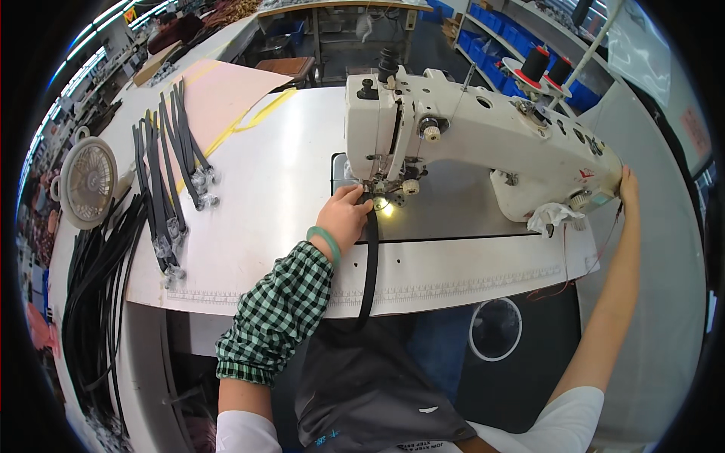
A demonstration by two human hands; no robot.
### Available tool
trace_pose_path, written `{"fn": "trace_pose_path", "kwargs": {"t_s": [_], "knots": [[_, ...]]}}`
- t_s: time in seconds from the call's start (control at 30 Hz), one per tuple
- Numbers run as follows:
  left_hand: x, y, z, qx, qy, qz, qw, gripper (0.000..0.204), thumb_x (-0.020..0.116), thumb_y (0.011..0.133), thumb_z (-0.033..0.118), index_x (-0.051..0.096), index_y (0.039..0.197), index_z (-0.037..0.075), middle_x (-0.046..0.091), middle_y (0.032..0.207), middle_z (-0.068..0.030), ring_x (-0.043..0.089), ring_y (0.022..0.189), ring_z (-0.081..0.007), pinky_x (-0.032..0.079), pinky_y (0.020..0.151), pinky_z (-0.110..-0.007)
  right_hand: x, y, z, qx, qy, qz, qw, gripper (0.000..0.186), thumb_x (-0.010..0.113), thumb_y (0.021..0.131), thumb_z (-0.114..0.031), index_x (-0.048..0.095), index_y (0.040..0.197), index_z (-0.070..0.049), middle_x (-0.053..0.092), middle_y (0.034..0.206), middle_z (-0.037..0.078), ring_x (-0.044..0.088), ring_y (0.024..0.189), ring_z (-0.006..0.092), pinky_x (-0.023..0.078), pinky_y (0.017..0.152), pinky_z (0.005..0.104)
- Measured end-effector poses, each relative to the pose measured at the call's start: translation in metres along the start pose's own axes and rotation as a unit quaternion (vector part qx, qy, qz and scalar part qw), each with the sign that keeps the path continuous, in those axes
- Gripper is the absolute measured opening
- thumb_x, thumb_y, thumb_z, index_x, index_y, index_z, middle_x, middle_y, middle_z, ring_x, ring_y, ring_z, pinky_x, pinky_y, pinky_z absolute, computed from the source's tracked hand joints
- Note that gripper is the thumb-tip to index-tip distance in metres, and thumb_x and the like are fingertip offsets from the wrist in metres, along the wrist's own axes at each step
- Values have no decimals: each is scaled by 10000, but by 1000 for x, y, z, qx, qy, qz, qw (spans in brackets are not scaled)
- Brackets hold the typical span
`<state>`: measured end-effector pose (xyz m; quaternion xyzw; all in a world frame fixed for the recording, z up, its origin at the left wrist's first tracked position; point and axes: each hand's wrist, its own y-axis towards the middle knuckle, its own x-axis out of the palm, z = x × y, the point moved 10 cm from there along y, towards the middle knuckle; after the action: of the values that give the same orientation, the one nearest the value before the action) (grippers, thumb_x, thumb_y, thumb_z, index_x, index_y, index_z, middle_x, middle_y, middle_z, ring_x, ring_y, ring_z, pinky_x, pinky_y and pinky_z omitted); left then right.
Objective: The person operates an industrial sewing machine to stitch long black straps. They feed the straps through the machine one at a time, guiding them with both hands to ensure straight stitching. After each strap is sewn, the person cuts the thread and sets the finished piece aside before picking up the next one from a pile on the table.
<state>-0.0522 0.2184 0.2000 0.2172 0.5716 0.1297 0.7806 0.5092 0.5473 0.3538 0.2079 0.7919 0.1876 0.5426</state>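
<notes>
A white industrial sewing machine (468, 121) stands on the white table, its small lamp lit by the needle (375, 185). My left hand (343, 215), with a green bangle and checked sleeve cover on that arm, grips a black strap (368, 279) at the presser foot, fingers pressed together. The strap hangs over the table's front edge. My right hand (627, 187) reaches to the machine's far right end, its fingers curled at the handwheel area, which is partly hidden. A crumpled white cloth (550, 217) lies at the machine's base, near thin red threads.
Black straps with clear-wrapped ends (170, 181) lie at the left, beside a round plastic basket (87, 181) and long hanging straps (83, 302). Pink sheets (223, 98) lie behind them. Red-topped stands hold dark thread cones (535, 64). Shelves with blue bins (491, 45) stand behind.
</notes>
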Motion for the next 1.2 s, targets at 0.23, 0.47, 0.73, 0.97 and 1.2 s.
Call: {"fn": "trace_pose_path", "kwargs": {"t_s": [0.23, 0.47, 0.73, 0.97, 1.2], "knots": [[-5, -6, -4, -20, 5, -14, 1000, 273, 593, 668, 24, 628, 936, 65, 543, 1085, -155, 469, 1067, -283, 437, 867, -332, 32, -22, 14, 116, 126, -49, 984, 501, 346, 889, -414, 509, 1028, 38, 577, 735, 122, 550, 547, 201, 439, 478, 285], [1, -8, -10, -49, -45, -13, 998, 300, 609, 656, 1, 638, 948, 66, 525, 1123, -149, 456, 1090, -284, 389, 896, -359, 88, -87, 51, 90, 474, 146, 863, 557, 313, 898, -452, 509, 1059, 44, 568, 993, 171, 542, 903, 238, 413, 800, 321], [2, -6, -11, -60, -48, -29, 997, 311, 596, 673, 10, 636, 971, 88, 502, 1148, -126, 444, 1100, -267, 329, 924, -380, 0, -37, 7, 14, 111, 113, 987, 560, 313, 895, -445, 505, 1081, 46, 558, 1010, 234, 537, 946, 330, 393, 807, 376], [-2, -10, -14, -74, -37, -36, 996, 310, 601, 681, 21, 631, 983, 87, 495, 1146, -113, 436, 1101, -264, 328, 924, -379, 26, -34, 13, 75, 97, 11, 992, 507, 326, 893, -430, 529, 963, 30, 579, 843, 204, 564, 821, 278, 433, 686, 340], [-9, -11, -10, -13, -70, -15, 997, 272, 621, 701, 51, 631, 971, 75, 517, 1070, -104, 464, 1031, -262, 371, 880, -354, 49, -92, 40, 175, 225, 58, 957, 421, 367, 899, -378, 483, 1048, -2, 600, 846, 109, 579, 778, 176, 447, 649, 276]]}}
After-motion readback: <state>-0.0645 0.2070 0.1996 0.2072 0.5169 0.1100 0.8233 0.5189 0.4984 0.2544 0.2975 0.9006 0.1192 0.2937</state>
